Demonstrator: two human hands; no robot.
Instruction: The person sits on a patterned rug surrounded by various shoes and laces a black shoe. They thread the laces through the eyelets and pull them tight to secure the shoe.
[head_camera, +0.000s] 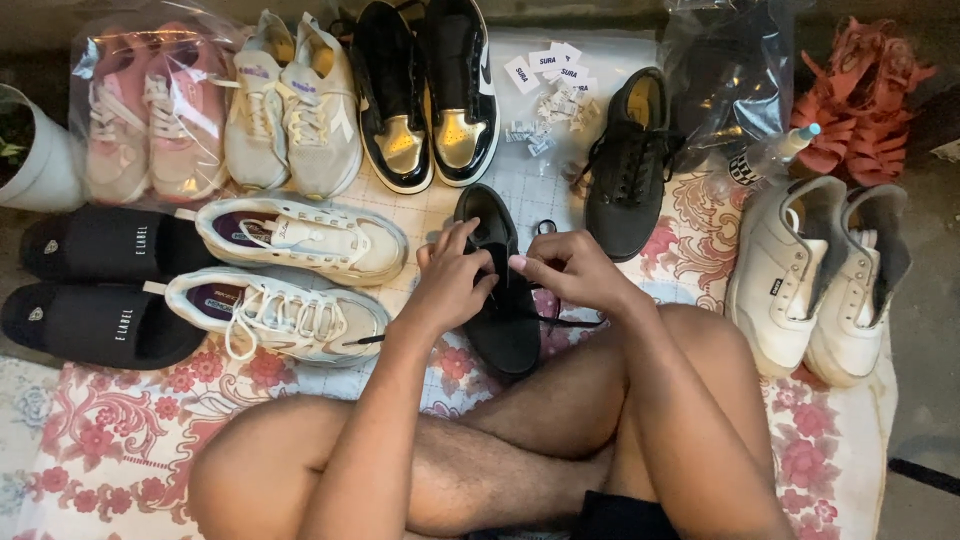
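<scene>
Both hands work on one black sneaker that lies on the floral cloth just in front of the person's crossed legs, toe toward the legs. The left hand has its fingers curled shut on the shoe's black lace at the eyelets, and the right hand pinches the same lace from the other side, its fingers closed to a narrow grip. A second black sneaker, the mate, lies apart to the upper right, so the black pair counts two. Left of the hands lie two white and beige running shoes, one above the other, and beyond them two black slides. Along the back stand two pink trainers in a clear plastic bag, two cream trainers, and two black high-tops with gold toes. On the right sit two white sneakers, with a clear bag holding something dark and a heap of red sandals behind them; their count cannot be told. A small spray bottle lies by the bag, and several white paper tags are scattered near the high-tops.
</scene>
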